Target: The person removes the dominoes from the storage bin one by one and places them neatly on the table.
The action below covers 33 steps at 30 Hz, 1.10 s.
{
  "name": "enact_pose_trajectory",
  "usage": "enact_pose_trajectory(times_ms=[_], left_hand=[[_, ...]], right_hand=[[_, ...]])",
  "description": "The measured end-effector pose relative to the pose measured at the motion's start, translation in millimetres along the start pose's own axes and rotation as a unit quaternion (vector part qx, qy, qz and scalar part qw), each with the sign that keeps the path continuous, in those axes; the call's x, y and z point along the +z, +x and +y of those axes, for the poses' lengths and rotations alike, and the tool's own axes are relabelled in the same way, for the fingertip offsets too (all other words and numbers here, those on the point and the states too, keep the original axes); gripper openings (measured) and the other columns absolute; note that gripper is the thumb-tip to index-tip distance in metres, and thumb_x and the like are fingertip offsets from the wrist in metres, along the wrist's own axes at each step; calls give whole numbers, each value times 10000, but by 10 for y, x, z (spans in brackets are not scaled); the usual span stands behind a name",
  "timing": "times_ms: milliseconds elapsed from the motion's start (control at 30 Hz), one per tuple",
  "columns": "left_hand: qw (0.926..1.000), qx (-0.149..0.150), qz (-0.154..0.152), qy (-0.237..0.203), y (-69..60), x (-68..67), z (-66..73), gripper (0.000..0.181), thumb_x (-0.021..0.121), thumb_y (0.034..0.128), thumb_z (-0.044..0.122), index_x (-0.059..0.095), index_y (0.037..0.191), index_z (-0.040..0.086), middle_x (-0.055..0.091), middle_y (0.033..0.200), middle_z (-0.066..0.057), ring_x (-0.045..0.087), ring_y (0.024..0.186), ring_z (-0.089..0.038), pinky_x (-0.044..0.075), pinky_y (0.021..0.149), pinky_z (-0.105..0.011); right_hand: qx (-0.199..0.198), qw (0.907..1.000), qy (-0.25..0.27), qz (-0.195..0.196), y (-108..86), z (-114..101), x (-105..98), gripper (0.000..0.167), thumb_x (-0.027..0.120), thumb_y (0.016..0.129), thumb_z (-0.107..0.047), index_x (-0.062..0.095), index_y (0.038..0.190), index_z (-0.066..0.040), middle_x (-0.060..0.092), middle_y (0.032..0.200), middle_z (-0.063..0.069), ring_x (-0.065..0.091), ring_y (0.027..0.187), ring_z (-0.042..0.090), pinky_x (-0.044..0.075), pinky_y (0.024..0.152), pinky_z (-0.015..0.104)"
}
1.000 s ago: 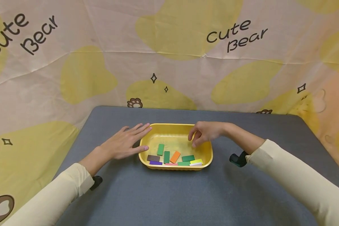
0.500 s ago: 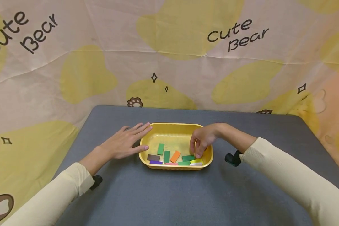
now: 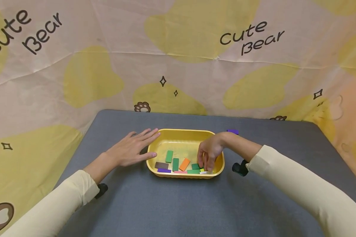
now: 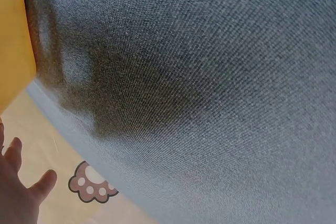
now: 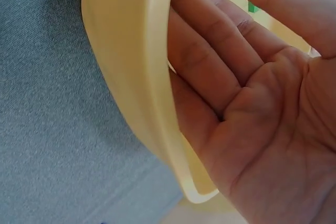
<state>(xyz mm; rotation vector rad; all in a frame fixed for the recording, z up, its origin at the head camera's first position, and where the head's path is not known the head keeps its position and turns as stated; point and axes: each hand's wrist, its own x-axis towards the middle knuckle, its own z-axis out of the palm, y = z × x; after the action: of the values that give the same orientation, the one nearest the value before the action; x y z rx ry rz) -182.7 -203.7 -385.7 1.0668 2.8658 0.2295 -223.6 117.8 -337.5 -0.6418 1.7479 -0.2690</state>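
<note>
A yellow plastic tray (image 3: 182, 176) holds several small rectangular blocks, mostly along its near side. Among them are an orange block (image 3: 184, 164), green block (image 3: 175, 164), brown block (image 3: 161, 165), purple block (image 3: 164, 170) and pink block (image 3: 180, 172). My right hand (image 3: 212, 149) reaches down into the tray's right part, fingertips at the dark green block (image 3: 195, 166) and partly covering yellow and white blocks. In the right wrist view its fingers extend past the rim, tips hidden. My left hand (image 3: 133, 149) lies spread at the tray's left rim, holding nothing.
Behind my right forearm, a purple block (image 3: 232, 131) lies on the grey table (image 3: 178, 204). A printed cloth (image 3: 195, 85) hangs behind the table's far edge. Dark wrist cameras stick out below both sleeves.
My right hand has moved down and toward the near right side of the tray, over the yellow block. The purple block behind the forearm has come into view. My left hand stays put.
</note>
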Motion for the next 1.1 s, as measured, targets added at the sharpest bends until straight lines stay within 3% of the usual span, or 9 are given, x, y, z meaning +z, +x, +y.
enact_pose_trajectory(times_ms=[267, 533, 867, 1100], left_hand=[[10000, -43, -47, 22, -3, -4, 1, 795, 394, 976, 670, 171, 1611, 247, 165, 1656, 34, 190, 1509, -255, 228, 1116, -649], [10000, -50, -55, -11, -5, -5, 5, 792, 408, 976, 662, 181, 1610, 244, 158, 1656, 40, 188, 1510, -252, 223, 1120, -645], [10000, -1, -6, -10, -5, -6, 13, 790, 409, 978, 658, 186, 1609, 239, 167, 1656, 35, 195, 1508, -252, 232, 1114, -650], [10000, -52, -83, -2, -2, -17, 18, 798, 394, 973, 676, 169, 1611, 251, 152, 1657, 45, 184, 1511, -244, 226, 1121, -642]], right_hand=[[126, 9998, -104, -141, 80, -60, 23, 284, 713, 898, -11, 650, 1174, 11, 745, 1060, 72, 662, 952, 83, 534, 883, 257], [163, 9991, -332, -216, 120, -115, 40, 224, 730, 884, -24, 683, 1102, -7, 651, 912, -41, 550, 823, 59, 530, 855, 259], [303, 9971, -538, -448, 149, -165, 57, 270, 705, 890, 10, 712, 1153, -48, 656, 904, -34, 604, 763, 72, 548, 893, 386], [290, 9960, -557, -632, 163, -195, 46, 234, 704, 897, -9, 709, 1129, -40, 670, 915, 3, 627, 762, 99, 551, 887, 387]])
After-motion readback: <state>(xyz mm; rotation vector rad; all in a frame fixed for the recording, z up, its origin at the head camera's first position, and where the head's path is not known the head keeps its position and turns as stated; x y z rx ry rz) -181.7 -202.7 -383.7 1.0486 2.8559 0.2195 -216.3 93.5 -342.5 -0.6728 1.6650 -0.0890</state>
